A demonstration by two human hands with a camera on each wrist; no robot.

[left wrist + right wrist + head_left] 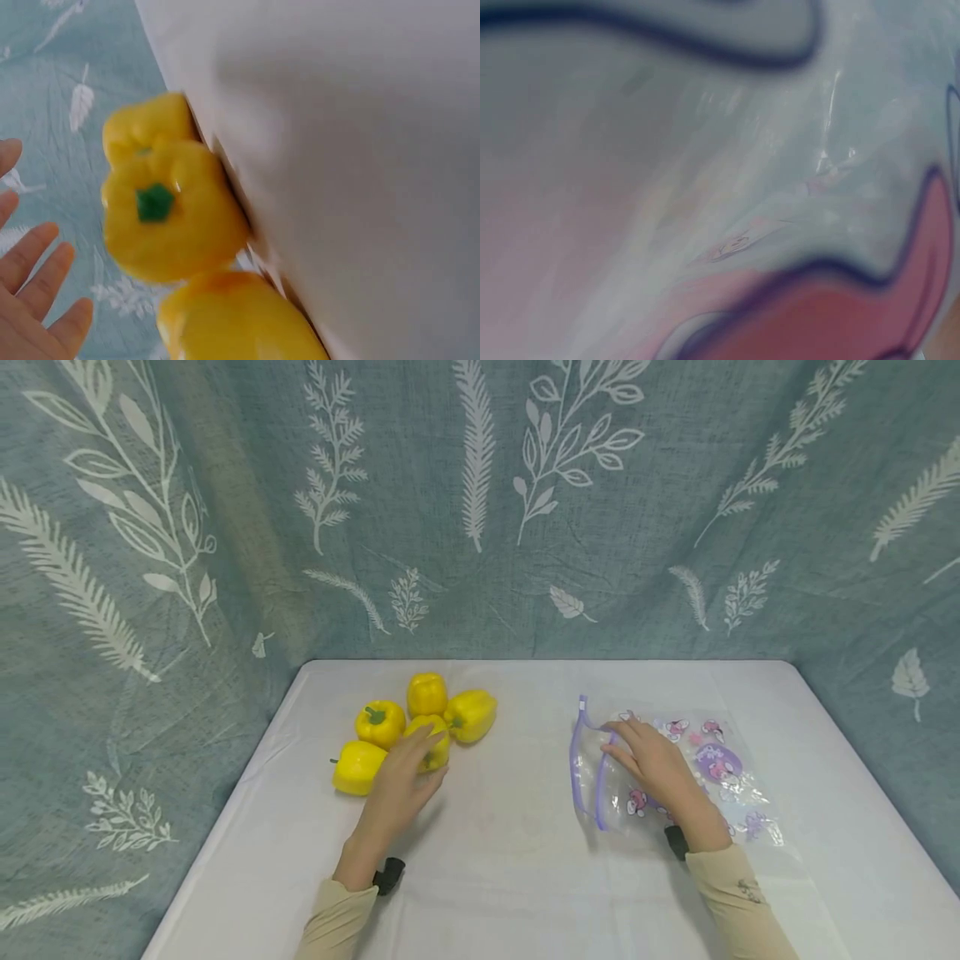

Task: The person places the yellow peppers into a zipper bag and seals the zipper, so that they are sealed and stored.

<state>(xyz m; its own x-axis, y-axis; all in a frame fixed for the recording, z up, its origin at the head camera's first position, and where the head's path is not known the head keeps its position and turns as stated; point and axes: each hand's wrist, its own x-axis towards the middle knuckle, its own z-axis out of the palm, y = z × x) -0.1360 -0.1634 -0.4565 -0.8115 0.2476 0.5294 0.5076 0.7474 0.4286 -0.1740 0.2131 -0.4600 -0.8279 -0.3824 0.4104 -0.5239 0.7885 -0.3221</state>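
Observation:
Several yellow bell peppers lie in a cluster at the left of the table. My left hand (400,785) is over the nearest bell pepper (435,752), fingers extended; in the left wrist view the fingers (34,266) look spread apart from the peppers. One bell pepper (161,210) there shows its green stem. At the right, a clear zip bag (718,764) with purple edges and pink cartoon prints lies with its mouth parted towards the left. My right hand (656,764) holds the bag's upper edge between thumb and fingers. Close, blurred bag film fills the right wrist view, hiding the fingertips.
A white cloth covers the table (510,877). Behind it and at both sides hangs a blue-green curtain (435,527) with white leaf patterns. White tabletop lies between the peppers and the bag.

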